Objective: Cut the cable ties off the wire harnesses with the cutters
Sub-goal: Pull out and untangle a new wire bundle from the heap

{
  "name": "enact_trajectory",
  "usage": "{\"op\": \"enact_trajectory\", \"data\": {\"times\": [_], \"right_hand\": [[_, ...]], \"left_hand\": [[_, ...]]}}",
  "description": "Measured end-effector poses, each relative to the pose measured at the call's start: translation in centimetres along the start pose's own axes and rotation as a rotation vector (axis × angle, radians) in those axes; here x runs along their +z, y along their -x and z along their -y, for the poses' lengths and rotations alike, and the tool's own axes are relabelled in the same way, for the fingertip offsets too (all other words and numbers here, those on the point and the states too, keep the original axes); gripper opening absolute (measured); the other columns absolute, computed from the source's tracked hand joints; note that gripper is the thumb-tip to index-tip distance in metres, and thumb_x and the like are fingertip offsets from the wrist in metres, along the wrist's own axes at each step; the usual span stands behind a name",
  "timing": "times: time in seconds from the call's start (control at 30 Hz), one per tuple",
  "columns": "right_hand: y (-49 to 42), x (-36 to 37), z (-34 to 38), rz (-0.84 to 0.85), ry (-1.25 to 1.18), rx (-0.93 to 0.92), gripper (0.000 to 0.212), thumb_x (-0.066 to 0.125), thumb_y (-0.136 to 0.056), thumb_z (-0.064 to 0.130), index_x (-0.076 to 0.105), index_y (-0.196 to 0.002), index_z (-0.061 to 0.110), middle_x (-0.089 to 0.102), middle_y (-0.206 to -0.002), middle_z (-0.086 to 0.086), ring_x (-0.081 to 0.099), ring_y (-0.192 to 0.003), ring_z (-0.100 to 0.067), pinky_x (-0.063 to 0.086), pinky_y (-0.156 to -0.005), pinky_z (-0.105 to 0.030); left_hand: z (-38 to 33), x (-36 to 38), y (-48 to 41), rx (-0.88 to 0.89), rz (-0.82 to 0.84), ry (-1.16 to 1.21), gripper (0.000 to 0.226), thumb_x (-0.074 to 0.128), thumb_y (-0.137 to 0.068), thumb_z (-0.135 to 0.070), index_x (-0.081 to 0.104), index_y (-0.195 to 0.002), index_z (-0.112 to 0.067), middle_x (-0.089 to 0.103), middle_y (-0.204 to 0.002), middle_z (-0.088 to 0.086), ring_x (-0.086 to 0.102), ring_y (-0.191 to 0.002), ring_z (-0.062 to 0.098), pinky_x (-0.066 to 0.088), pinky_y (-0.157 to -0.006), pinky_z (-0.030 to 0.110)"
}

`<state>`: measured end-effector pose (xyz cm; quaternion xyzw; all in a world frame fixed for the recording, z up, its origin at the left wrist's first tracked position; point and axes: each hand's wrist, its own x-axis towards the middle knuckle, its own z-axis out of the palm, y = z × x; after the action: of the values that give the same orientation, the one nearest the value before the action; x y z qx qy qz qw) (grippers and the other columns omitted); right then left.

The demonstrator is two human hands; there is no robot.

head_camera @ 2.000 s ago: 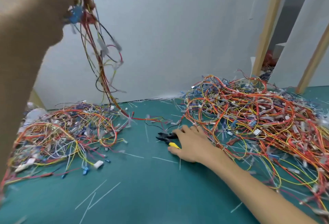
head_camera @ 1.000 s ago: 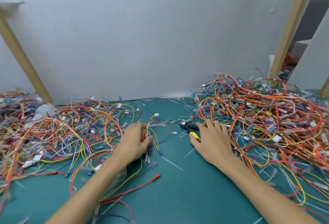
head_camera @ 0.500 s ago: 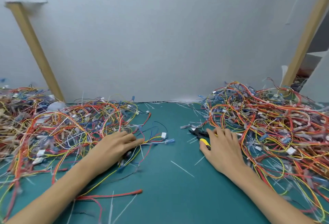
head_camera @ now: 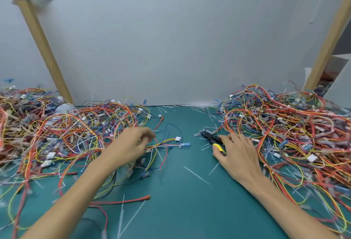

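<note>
A small wire harness point(head_camera: 168, 142) with a white connector lies on the green mat, at the edge of the left pile of harnesses point(head_camera: 57, 134). My left hand point(head_camera: 131, 144) has its fingers curled into this harness and grips its wires. The cutters point(head_camera: 209, 137), black jaws with yellow and black handles, lie on the mat with their jaws pointing left. My right hand point(head_camera: 240, 155) lies over the handles, thumb hooked against the yellow one. A bigger pile of harnesses point(head_camera: 284, 125) sits just right of that hand.
The green mat point(head_camera: 180, 206) is strewn with cut white ties point(head_camera: 196, 175). A loose red wire point(head_camera: 121, 202) lies near my left forearm. A white wall stands behind, with slanted wooden posts at left point(head_camera: 43, 45) and right point(head_camera: 327, 43).
My left hand came down from holding a harness in the air to the left pile; its fingers, flat a moment ago, have curled around wires. My right hand stayed on the cutters.
</note>
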<state>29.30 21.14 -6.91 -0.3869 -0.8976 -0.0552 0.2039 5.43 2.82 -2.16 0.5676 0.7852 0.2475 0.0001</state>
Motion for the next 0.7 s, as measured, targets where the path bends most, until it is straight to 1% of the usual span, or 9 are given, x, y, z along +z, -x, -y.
{"op": "enact_trajectory", "data": {"times": [0.07, 0.13, 0.23, 0.33, 0.4, 0.43, 0.53, 0.6, 0.7], "right_hand": [[0.1, -0.1, 0.0, -0.033, -0.035, -0.019, 0.039, 0.056, -0.093, 0.042, 0.067, -0.117, 0.014, 0.065, -0.101, -0.004, 0.056, -0.097, -0.026, 0.045, -0.083, -0.042], [0.2, -0.2, 0.1, -0.042, -0.064, -0.041, 0.039, 0.057, -0.093, 0.04, 0.066, -0.12, 0.013, 0.064, -0.101, -0.004, 0.056, -0.097, -0.026, 0.046, -0.081, -0.042], [0.3, -0.2, 0.2, -0.052, -0.124, -0.064, 0.04, 0.057, -0.095, 0.038, 0.063, -0.125, 0.012, 0.062, -0.103, -0.006, 0.054, -0.099, -0.028, 0.047, -0.08, -0.042], [0.2, -0.1, 0.1, -0.043, -0.15, -0.07, 0.04, 0.052, -0.098, 0.038, 0.06, -0.128, 0.013, 0.061, -0.109, -0.005, 0.052, -0.101, -0.026, 0.047, -0.082, -0.04], [0.0, -0.1, -0.1, -0.069, -0.196, -0.058, 0.04, 0.049, -0.099, 0.037, 0.059, -0.128, 0.013, 0.06, -0.11, -0.005, 0.052, -0.101, -0.026, 0.046, -0.082, -0.039], [0.0, -0.1, -0.1, -0.087, -0.234, -0.044, 0.039, 0.049, -0.099, 0.037, 0.059, -0.128, 0.012, 0.06, -0.11, -0.004, 0.051, -0.101, -0.025, 0.045, -0.082, -0.039], [-0.2, -0.1, -0.6, -0.15, -0.436, 0.043, 0.04, 0.047, -0.099, 0.037, 0.057, -0.129, 0.012, 0.059, -0.113, -0.003, 0.051, -0.105, -0.023, 0.042, -0.086, -0.037], [-0.3, -0.1, -0.8, -0.197, -0.585, 0.102, 0.039, 0.047, -0.098, 0.037, 0.057, -0.127, 0.013, 0.059, -0.114, -0.001, 0.053, -0.107, -0.019, 0.042, -0.089, -0.032], [-0.3, -0.1, -1.1, -0.258, -0.691, 0.164, 0.035, 0.047, -0.098, 0.034, 0.059, -0.124, 0.013, 0.061, -0.116, 0.002, 0.056, -0.104, -0.014, 0.038, -0.086, -0.024]], "left_hand": [[-0.3, 0.8, -0.2, 0.011, 0.087, -0.124, 0.022, 0.051, -0.095, -0.02, 0.066, -0.111, -0.019, 0.068, -0.104, -0.005, 0.062, -0.101, 0.014, 0.046, -0.087, 0.025], [-0.3, 1.7, -0.3, -0.031, 0.163, -0.254, 0.025, 0.052, -0.094, -0.027, 0.062, -0.116, -0.02, 0.063, -0.111, -0.002, 0.057, -0.108, 0.018, 0.045, -0.091, 0.031], [-0.7, 2.5, -0.7, -0.133, 0.15, -0.259, 0.022, 0.053, -0.092, -0.025, 0.063, -0.11, -0.018, 0.064, -0.108, 0.001, 0.058, -0.106, 0.021, 0.047, -0.087, 0.03], [-1.7, 2.2, -1.8, -0.258, 0.174, -0.16, 0.014, 0.061, -0.087, -0.024, 0.071, -0.09, -0.016, 0.071, -0.087, 0.001, 0.065, -0.085, 0.017, 0.049, -0.07, 0.024], [-2.6, 1.7, -2.8, -0.333, 0.199, -0.035, 0.019, 0.065, -0.082, -0.028, 0.072, -0.068, -0.017, 0.068, -0.065, 0.001, 0.06, -0.061, 0.01, 0.044, -0.057, 0.022], [-3.1, 1.6, -3.3, -0.366, 0.197, 0.097, 0.025, 0.065, -0.082, -0.026, 0.071, -0.06, -0.015, 0.066, -0.058, 0.003, 0.055, -0.054, 0.011, 0.042, -0.053, 0.022], [-4.9, 2.4, -4.8, -0.437, 0.067, 0.662, 0.037, 0.058, -0.086, -0.008, 0.063, -0.05, -0.011, 0.06, -0.057, 0.013, 0.051, -0.05, 0.019, 0.041, -0.047, 0.021], [-5.9, 3.9, -4.9, -0.455, -0.011, 0.886, 0.038, 0.054, -0.092, -0.001, 0.059, -0.056, -0.009, 0.057, -0.054, 0.009, 0.053, -0.047, 0.016, 0.044, -0.044, 0.02], [-5.7, 6.4, -3.9, -0.468, -0.004, 0.939, 0.021, 0.056, -0.096, -0.009, 0.063, -0.078, -0.002, 0.064, -0.063, 0.01, 0.054, -0.047, 0.012, 0.048, -0.055, 0.021]]}}
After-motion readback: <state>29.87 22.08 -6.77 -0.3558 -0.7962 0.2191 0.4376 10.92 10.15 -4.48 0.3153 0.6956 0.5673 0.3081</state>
